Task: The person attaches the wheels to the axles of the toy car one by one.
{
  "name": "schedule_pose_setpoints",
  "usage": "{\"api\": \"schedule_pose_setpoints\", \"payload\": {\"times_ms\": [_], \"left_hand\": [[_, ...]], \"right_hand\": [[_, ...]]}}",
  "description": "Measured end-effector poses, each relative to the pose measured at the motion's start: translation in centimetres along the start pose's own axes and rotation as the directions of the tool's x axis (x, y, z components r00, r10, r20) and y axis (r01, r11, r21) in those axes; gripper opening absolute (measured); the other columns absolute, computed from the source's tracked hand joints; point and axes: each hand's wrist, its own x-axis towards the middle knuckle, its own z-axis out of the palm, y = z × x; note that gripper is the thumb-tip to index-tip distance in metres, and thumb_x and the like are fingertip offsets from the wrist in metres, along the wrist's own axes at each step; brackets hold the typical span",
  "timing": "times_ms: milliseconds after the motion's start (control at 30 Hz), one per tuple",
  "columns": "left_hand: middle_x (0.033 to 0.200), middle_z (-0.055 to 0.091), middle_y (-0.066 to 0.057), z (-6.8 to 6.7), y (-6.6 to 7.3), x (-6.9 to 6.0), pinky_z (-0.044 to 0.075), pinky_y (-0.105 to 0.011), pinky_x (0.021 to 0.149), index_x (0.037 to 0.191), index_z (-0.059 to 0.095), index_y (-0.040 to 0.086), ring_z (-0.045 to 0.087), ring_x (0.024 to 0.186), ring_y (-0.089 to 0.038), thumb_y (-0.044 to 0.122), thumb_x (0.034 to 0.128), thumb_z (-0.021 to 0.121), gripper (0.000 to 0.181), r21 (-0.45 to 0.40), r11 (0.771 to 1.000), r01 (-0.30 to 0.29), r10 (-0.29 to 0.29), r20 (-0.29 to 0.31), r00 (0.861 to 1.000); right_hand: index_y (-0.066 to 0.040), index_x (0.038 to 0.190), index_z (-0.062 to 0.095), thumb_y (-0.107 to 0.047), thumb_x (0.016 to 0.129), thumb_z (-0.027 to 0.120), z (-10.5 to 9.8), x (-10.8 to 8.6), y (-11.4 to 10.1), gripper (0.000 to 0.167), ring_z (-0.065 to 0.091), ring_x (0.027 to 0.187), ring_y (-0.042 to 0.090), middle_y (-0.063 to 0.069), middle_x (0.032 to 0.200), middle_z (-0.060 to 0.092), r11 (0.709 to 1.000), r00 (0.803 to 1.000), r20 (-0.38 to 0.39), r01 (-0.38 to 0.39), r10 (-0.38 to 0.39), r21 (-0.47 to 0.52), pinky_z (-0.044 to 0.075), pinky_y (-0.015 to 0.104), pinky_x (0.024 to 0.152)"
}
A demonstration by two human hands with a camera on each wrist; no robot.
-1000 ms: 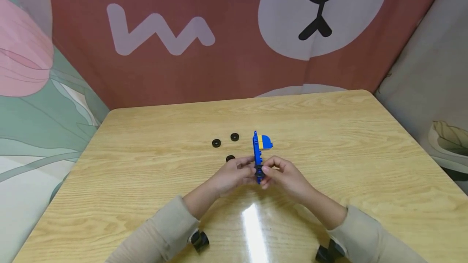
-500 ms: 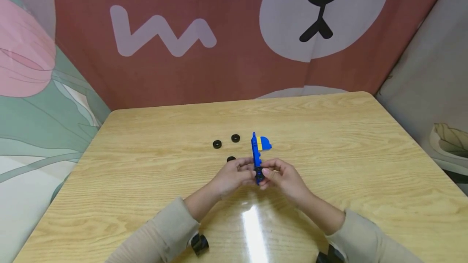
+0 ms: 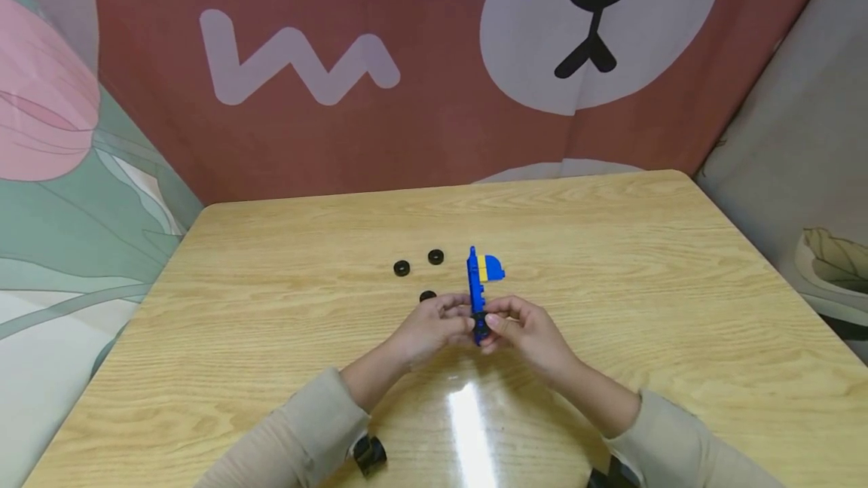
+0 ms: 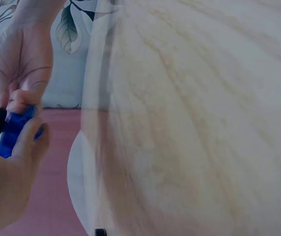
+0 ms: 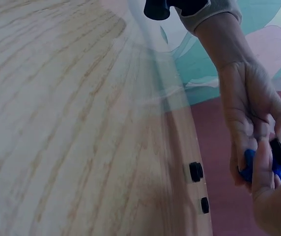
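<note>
Between the two hands is a long blue brick piece (image 3: 477, 285) with a yellow and blue rounded block (image 3: 490, 267) at its far end. A black wheel (image 3: 481, 322) sits against its near end. From the left, the left hand (image 3: 429, 331) grips the blue piece near that wheel. The right hand (image 3: 530, 331) pinches at the wheel and the near end from the right. Both wrist views show fingers of both hands around the blue piece (image 4: 14, 130) and the black wheel (image 5: 278, 152); fingers hide part of them.
Two black wheels (image 3: 401, 268) (image 3: 436, 256) lie on the wooden table (image 3: 271, 285) beyond the left hand. A third wheel (image 3: 427, 296) is partly hidden behind that hand. A patterned cloth (image 3: 339, 141) hangs past the far table edge.
Since a second ago, the hands and blue piece have shifted very slightly toward the near side. The right thumb and fingers have settled closer around the wheel.
</note>
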Motion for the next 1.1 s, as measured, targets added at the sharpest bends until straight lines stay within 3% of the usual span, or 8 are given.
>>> {"api": "schedule_pose_setpoints", "payload": {"times_ms": [233, 333, 633, 833, 967, 1100], "left_hand": [[0.112, 0.051, -0.023, 0.1, 0.4, -0.2, 0.046, -0.032, 0.079, 0.123, 0.034, -0.012, 0.056, 0.092, -0.029, -0.002, 0.0780, 0.051, 0.049, -0.075, 0.996, -0.037, 0.039, 0.035, 0.999], [0.114, 0.049, -0.024, 0.0, 0.6, -0.4, 0.046, -0.032, 0.080, 0.123, 0.033, -0.013, 0.055, 0.094, -0.029, -0.002, 0.0791, 0.050, 0.049, -0.081, 0.996, -0.041, 0.046, 0.051, 0.998], [0.118, 0.046, -0.023, -0.6, 0.6, -0.5, 0.044, -0.031, 0.082, 0.125, 0.031, -0.011, 0.054, 0.097, -0.029, 0.000, 0.0798, 0.051, 0.051, -0.087, 0.996, -0.011, 0.016, 0.048, 0.999], [0.115, 0.050, -0.019, -0.7, 0.6, -0.8, 0.045, -0.031, 0.082, 0.125, 0.034, -0.008, 0.054, 0.095, -0.026, 0.003, 0.0791, 0.054, 0.051, -0.056, 0.998, 0.013, -0.010, 0.044, 0.999], [0.115, 0.049, -0.021, -0.5, 0.6, -1.0, 0.045, -0.032, 0.081, 0.125, 0.034, -0.007, 0.055, 0.095, -0.027, 0.001, 0.0774, 0.053, 0.053, -0.092, 0.996, 0.015, -0.009, 0.069, 0.998], [0.114, 0.049, -0.021, -0.6, 0.6, -1.0, 0.045, -0.032, 0.080, 0.125, 0.034, -0.007, 0.055, 0.094, -0.027, 0.002, 0.0768, 0.054, 0.053, -0.088, 0.996, 0.017, -0.011, 0.072, 0.997]], "right_hand": [[0.020, 0.102, 0.039, 0.001, 0.086, 0.045, 0.0, 0.0, -0.4, 0.025, 0.057, 0.063, 0.016, 0.011, 0.080, 0.053, 0.999, 0.999, 0.024, 0.032, -0.031, -0.030, 0.051, 0.033, 0.064], [0.019, 0.102, 0.039, -0.001, 0.087, 0.046, -0.1, 0.1, -0.5, 0.026, 0.057, 0.065, 0.017, 0.010, 0.080, 0.052, 0.999, 0.999, 0.051, 0.012, -0.010, -0.040, 0.051, 0.032, 0.064], [0.014, 0.100, 0.042, -0.006, 0.084, 0.052, -0.6, 0.9, -0.3, 0.028, 0.055, 0.073, 0.016, 0.007, 0.085, 0.053, 0.998, 0.997, 0.067, -0.028, 0.032, -0.059, 0.047, 0.038, 0.073], [0.014, 0.103, 0.041, -0.006, 0.084, 0.051, -0.8, 1.0, -0.5, 0.029, 0.053, 0.077, 0.015, 0.008, 0.090, 0.052, 0.997, 0.999, 0.000, -0.043, 0.043, -0.067, 0.045, 0.038, 0.077], [0.014, 0.104, 0.040, -0.010, 0.085, 0.052, -1.1, 1.1, -0.6, 0.032, 0.053, 0.079, 0.015, 0.012, 0.093, 0.051, 0.996, 0.997, -0.068, -0.038, 0.033, -0.077, 0.046, 0.036, 0.078], [0.010, 0.106, 0.039, -0.023, 0.081, 0.059, -2.4, 2.0, 1.3, 0.046, 0.055, 0.082, 0.019, 0.014, 0.094, 0.052, 0.999, 0.995, -0.095, 0.019, -0.023, -0.044, 0.047, 0.033, 0.077]]}}
